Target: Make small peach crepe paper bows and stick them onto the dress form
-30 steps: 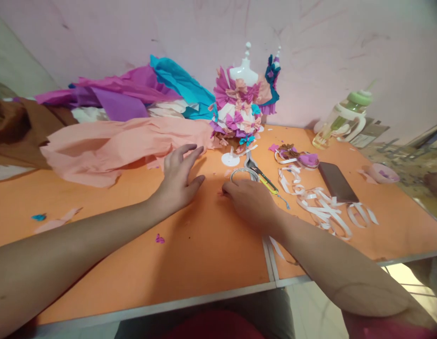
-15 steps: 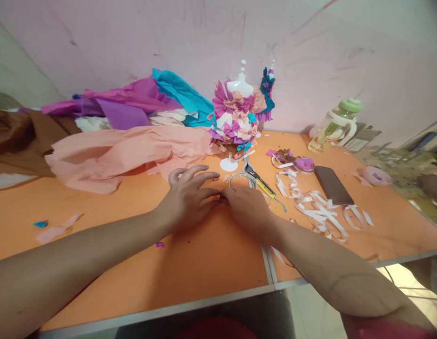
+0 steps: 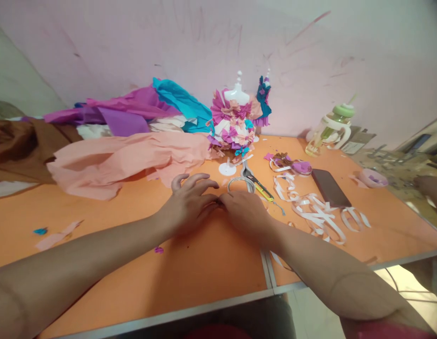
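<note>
My left hand (image 3: 189,204) and my right hand (image 3: 245,212) meet just above the orange table (image 3: 211,273). On the left, thumb and index press together while the other fingers stay raised and curved. The right fingers are closed and turned down, their tips touching the left fingertips. Whatever lies in this double pinch is hidden. A ring-shaped roll of tape (image 3: 241,178) is just behind my right hand, beside a yellow and black cutter (image 3: 263,190). Behind them stands a small white dress form (image 3: 237,97) covered in coloured crepe-paper ruffles and bows.
Peach crepe paper (image 3: 133,157) spreads at the left, with brown paper (image 3: 35,150) beside it. To the right lie curled white strips (image 3: 319,214), a dark flat phone-like object (image 3: 330,188) and a green-lidded bottle (image 3: 327,129). A second dressed form (image 3: 263,100) stands by the wall.
The view has tilted slightly, so the table items sit a little lower. Both hands remain together with their fingertips meeting; the left fingers have shifted only slightly.
</note>
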Available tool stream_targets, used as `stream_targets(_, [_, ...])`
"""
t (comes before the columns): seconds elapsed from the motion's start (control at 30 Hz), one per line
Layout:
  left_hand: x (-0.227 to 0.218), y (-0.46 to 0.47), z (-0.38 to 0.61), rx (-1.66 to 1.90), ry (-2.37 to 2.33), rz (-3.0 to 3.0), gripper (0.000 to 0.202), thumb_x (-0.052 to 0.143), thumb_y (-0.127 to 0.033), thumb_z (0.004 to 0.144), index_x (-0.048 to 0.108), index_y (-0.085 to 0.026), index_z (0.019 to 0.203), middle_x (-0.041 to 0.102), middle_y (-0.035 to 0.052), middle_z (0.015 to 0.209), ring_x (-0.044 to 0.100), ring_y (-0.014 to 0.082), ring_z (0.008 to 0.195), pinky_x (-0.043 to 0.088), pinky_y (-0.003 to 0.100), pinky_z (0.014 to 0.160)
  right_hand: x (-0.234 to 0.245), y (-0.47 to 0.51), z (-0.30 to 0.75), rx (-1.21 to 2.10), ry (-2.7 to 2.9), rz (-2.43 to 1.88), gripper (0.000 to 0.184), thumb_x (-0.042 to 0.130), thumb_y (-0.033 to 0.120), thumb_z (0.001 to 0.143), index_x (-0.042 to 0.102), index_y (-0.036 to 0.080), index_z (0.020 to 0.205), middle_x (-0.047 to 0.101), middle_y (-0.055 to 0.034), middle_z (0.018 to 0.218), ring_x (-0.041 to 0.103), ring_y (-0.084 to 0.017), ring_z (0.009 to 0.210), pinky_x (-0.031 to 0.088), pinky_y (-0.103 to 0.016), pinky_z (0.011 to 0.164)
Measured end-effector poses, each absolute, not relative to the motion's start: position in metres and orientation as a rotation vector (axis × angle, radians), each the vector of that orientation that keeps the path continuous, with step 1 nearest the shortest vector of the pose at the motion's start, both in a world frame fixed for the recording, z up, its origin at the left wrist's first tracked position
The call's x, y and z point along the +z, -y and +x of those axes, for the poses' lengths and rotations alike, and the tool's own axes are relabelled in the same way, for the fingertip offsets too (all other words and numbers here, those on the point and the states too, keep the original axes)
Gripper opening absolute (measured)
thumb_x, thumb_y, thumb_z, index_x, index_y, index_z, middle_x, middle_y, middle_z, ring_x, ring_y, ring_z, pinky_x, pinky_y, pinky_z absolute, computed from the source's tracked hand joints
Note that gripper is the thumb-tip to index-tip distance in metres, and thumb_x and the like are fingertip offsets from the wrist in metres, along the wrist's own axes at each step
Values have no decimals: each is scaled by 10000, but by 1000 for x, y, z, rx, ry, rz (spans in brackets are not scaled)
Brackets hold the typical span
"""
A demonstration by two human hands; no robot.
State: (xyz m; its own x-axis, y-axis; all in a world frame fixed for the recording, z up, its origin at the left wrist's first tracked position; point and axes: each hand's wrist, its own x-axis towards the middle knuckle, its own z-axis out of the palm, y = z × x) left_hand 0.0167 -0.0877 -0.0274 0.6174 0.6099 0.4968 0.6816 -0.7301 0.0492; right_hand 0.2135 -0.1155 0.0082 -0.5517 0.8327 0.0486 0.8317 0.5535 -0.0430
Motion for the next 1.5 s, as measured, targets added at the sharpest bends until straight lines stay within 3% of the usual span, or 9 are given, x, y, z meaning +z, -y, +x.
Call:
stream_targets(0.5, [-27,90,19,-769,1005,-2592,180,541,-288,929,712,-296,875,695,-5,1071,540,250,1171,164,532,1050,7,114,216,-100,2673,-1459,260,382,246,973,632,175,987,682,-48,871,636,-199,807,386,-286,593])
stream_targets(0.67, [-26,91,20,-768,962,-2630,176,546,-265,924,717,-298,895,700,2,1007,568,225,1103,252,469,993,9,113,217,-93,2670,-1470,277,383,268,979,639,172,930,678,-66,854,632,-196,821,370,-274,609])
stream_targets(0.87, [-28,89,15,-761,948,-2630,174,538,-290,929,712,-307,929,689,9,1041,564,224,1103,275,463,967,9,111,218,-58,2681,-1499,238,418,248,962,642,168,948,685,-65,870,630,-203,844,370,-274,621])
stream_targets(1.03, [-33,87,11,-807,909,-2588,184,587,-396,880,694,-333,1016,647,28,1197,497,285,1223,210,515,1037,10,113,218,-30,2686,-1508,302,380,295,981,642,146,997,689,-92,904,633,-212,869,391,-273,644])
stream_targets(1.23, [-34,93,14,-740,879,-2598,192,556,-245,899,675,-354,1004,649,-34,1233,486,249,1258,128,516,1080,4,113,215,4,2644,-1518,304,369,308,980,636,168,1022,695,-76,921,637,-215,836,407,-287,654])
stream_targets(1.4, [-33,89,15,-759,1053,-2759,188,552,-324,896,714,-323,992,623,40,1227,457,297,1266,211,541,1035,7,113,214,21,2709,-1483,261,378,216,962,630,163,1003,692,-73,893,635,-208,809,412,-285,648])
stream_targets(1.5, [-33,84,13,-786,1114,-2801,193,548,-345,897,738,-319,917,615,42,1209,463,303,1243,235,535,1012,10,115,214,-7,2730,-1448,273,366,232,971,630,165,994,687,-73,888,634,-213,825,419,-292,652])
